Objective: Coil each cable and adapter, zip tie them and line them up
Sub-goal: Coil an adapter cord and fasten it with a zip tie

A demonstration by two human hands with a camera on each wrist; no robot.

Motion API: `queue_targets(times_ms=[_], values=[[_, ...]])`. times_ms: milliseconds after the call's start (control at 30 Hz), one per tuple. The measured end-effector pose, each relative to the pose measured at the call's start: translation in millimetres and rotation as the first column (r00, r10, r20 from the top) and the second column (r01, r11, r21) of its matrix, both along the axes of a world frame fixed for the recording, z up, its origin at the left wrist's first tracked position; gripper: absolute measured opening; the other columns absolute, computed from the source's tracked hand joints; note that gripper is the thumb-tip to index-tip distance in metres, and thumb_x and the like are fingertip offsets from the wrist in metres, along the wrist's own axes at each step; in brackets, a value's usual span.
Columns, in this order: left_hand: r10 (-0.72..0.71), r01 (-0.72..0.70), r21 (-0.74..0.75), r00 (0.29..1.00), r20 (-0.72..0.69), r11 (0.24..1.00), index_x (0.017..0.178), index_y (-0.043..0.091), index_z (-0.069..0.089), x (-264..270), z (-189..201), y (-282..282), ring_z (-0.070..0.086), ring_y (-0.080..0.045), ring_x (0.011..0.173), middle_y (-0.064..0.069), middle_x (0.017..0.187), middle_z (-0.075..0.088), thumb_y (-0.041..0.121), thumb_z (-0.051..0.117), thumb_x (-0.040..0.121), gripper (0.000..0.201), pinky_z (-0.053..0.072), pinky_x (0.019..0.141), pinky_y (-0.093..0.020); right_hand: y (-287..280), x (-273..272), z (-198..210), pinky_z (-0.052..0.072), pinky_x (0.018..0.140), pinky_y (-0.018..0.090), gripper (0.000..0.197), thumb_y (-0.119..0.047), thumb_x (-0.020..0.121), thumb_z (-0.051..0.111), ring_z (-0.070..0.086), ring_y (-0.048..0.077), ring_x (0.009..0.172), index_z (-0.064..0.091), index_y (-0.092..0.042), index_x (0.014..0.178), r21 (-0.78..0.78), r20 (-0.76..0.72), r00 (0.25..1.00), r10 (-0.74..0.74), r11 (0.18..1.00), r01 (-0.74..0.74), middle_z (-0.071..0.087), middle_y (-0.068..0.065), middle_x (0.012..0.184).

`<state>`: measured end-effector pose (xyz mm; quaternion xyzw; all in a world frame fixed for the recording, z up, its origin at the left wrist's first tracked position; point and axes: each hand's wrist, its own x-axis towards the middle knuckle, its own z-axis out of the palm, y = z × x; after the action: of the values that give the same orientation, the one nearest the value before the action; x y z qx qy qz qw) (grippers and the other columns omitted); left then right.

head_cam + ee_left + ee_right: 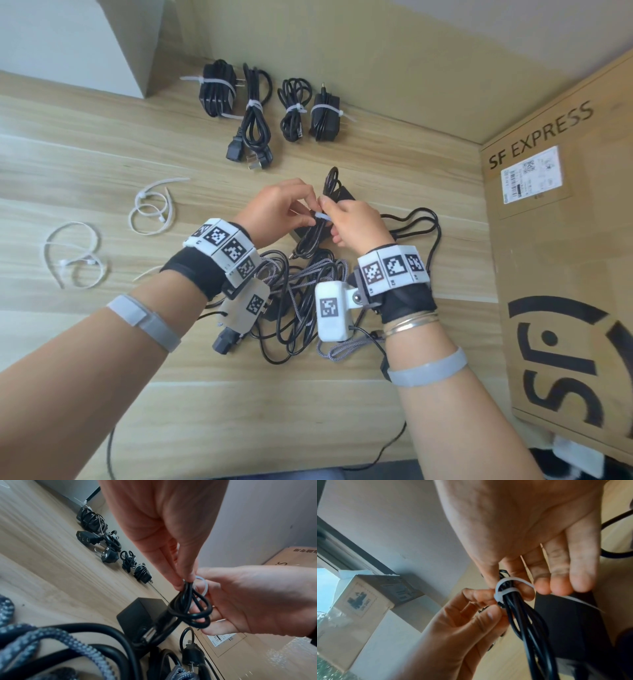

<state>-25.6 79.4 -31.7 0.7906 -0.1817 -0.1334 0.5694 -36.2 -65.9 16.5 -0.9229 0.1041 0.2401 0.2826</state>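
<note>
At the left of the head view two loose bunches of white zip ties [152, 209] lie on the desk [376, 394]; the left hand [274, 207] pinches the head of a white zip tie [502, 589] looped round a folded black cable [311, 236]; the cable's long axis runs from lower left to upper right at frame centre, its loops pointing up over a black adapter [137, 609]; the right hand [356, 219] holds the folded cable, its index finger inside the loop; above, four tied bundles [267, 102] stand in a row; below, a tangle of cables [294, 308]; at the right a cardboard box [561, 274].
</note>
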Motion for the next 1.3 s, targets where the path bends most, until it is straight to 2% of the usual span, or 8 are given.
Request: queue_targets(times_ms=[200, 367, 533, 667, 800, 1033, 1233, 1300], values=[[0.015, -0.013, 0.006, 0.971, -0.238, 1.0, 0.087, 0.02, 0.042, -1, 4, -4, 0.065, -0.003, 0.064, -0.001, 0.08, 0.063, -0.002, 0.047, 0.092, 0.023, 0.052, 0.067, -0.017, -9, -8, 3, 0.052, 0.076, 0.039, 0.047, -0.04, 0.092, 0.041, 0.064, 0.029, 0.079, 0.066, -0.003, 0.08, -0.067, 0.021, 1.0, 0.006, 0.998, -0.005, 0.069, 0.013, 0.081], [-0.14, 0.183, 0.155, 0.958, -0.252, 0.971, 0.1, 0.022, 0.051, 7, 0, -18, 0.049, 0.002, 0.044, 0.0, 0.065, 0.053, -0.001, 0.045, 0.092, 0.025, 0.041, 0.049, -0.011, -14, -17, 12, 0.03, 0.049, 0.026, 0.044, -0.039, 0.092, 0.046, 0.043, 0.012, 0.053, 0.046, -0.016, 0.054, -0.159, 0.073, 0.994, 0.086, 0.984, -0.074, 0.047, -0.001, 0.055], [-0.301, 0.358, 0.228, 0.921, -0.248, 0.906, 0.097, 0.021, 0.06, 8, 4, -24, 0.047, -0.015, 0.06, 0.007, 0.069, 0.054, -0.007, 0.041, 0.088, 0.035, 0.04, 0.056, -0.011, -19, -21, 10, 0.027, 0.047, 0.024, 0.042, -0.04, 0.09, 0.049, 0.041, 0.007, 0.053, 0.048, -0.016, 0.056, -0.137, 0.131, 0.985, 0.111, 0.986, -0.093, 0.046, -0.003, 0.053], [-0.276, 0.306, 0.268, 0.95, -0.144, 0.913, 0.116, 0.007, 0.059, 11, 2, -27, 0.05, -0.016, 0.087, -0.004, 0.108, 0.052, -0.01, 0.047, 0.085, 0.037, 0.035, 0.073, -0.003, -22, -21, 11, 0.032, 0.051, 0.023, 0.038, -0.041, 0.09, 0.05, 0.048, 0.016, 0.064, 0.06, -0.011, 0.069, -0.066, 0.14, 0.984, 0.109, 0.993, -0.1, 0.058, 0.001, 0.066], [-0.24, 0.29, 0.326, 0.953, -0.187, 0.899, 0.118, 0.01, 0.057, 11, 9, -34, 0.057, -0.026, 0.103, -0.012, 0.113, 0.062, -0.011, 0.039, 0.086, 0.042, 0.045, 0.091, -0.034, -23, -20, 10, 0.033, 0.061, 0.028, 0.032, -0.04, 0.089, 0.052, 0.054, 0.017, 0.078, 0.063, -0.014, 0.073, 0.006, 0.17, 0.983, 0.065, 0.998, -0.067, 0.064, 0.003, 0.083], [-0.161, 0.192, 0.428, 0.981, -0.11, 0.883, 0.108, 0.004, 0.058, 12, 8, -33, 0.044, -0.02, 0.068, 0.001, 0.069, 0.048, -0.004, 0.04, 0.088, 0.028, 0.03, 0.051, -0.015, -21, -15, 5, 0.033, 0.062, 0.024, 0.022, -0.036, 0.089, 0.054, 0.052, 0.015, 0.083, 0.057, -0.014, 0.089, 0.16, 0.122, 0.992, -0.014, 0.987, -0.006, 0.057, -0.006, 0.083], [-0.087, 0.103, 0.41, 0.995, -0.056, 0.906, 0.078, 0.026, 0.057, 15, -2, -8, 0.052, -0.007, 0.077, 0.018, 0.064, 0.06, 0.018, 0.056, 0.089, 0.013, 0.04, 0.087, -0.034, -19, -6, -4, 0.028, 0.063, 0.026, 0.024, -0.03, 0.092, 0.051, 0.052, 0.018, 0.08, 0.06, -0.008, 0.093, 0.175, 0.159, 0.987, -0.026, 0.985, -0.002, 0.054, -0.005, 0.075], [-0.062, 0.095, 0.342, 0.992, -0.109, 0.935, 0.075, 0.035, 0.052, 19, -2, 3, 0.052, 0.004, 0.064, 0.019, 0.056, 0.061, 0.021, 0.06, 0.087, 0.02, 0.042, 0.082, -0.028, -22, -3, -7, 0.031, 0.063, 0.025, 0.016, -0.028, 0.093, 0.049, 0.055, 0.02, 0.08, 0.058, -0.014, 0.088, 0.159, 0.126, 0.992, -0.029, 0.987, 0.009, 0.053, -0.008, 0.07]])
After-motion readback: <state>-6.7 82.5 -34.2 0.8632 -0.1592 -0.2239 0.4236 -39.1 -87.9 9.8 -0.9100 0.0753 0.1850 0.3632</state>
